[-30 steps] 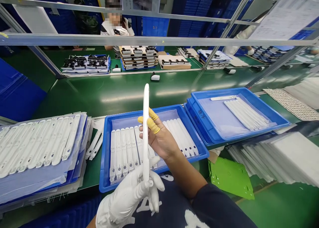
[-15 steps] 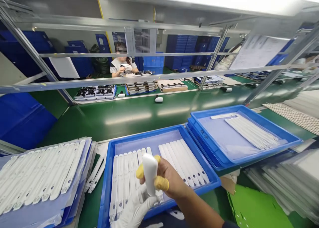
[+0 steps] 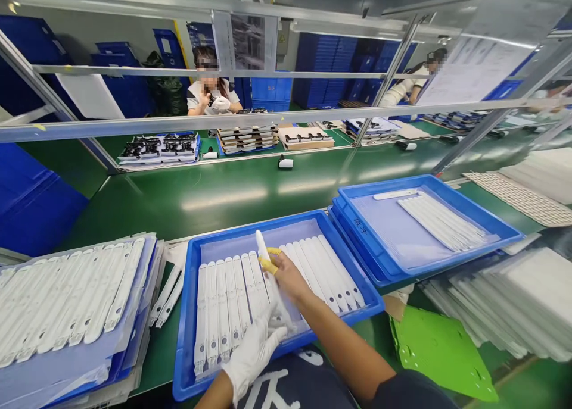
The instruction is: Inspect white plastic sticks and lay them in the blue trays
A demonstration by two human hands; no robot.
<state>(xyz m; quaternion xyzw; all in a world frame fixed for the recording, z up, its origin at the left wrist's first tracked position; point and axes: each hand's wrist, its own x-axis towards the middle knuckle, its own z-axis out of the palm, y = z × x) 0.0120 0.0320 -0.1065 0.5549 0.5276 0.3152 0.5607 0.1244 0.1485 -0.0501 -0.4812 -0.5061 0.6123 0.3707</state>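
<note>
My right hand [image 3: 286, 273], with yellow finger covers on its fingertips, is closed on a long white plastic strip [image 3: 260, 242]. The strip is tilted over a blue tray [image 3: 182, 337], its rounded end pointing up and away; its lower part is blurred. In a white glove, my left hand [image 3: 255, 348] is beside that lower end, thumb and fingers apart. Whether it touches the strip I cannot tell. Beneath the hands, similar white strips [image 3: 221, 296] lie side by side in the tray's left part. Another row of strips [image 3: 324, 272] fills its right part.
At left, white strips [image 3: 71, 302] lie on stacked sheets, with two loose strips [image 3: 165, 299] beside them. Stacked blue trays [image 3: 357, 242] stand at right, near a green sheet [image 3: 438, 349]. A metal frame rail [image 3: 250, 123] crosses ahead; co-workers sit beyond it.
My right hand has moved slightly up and away, and the strip now leans forward over the tray instead of being held up near me. My left hand's thumb and fingers look more spread.
</note>
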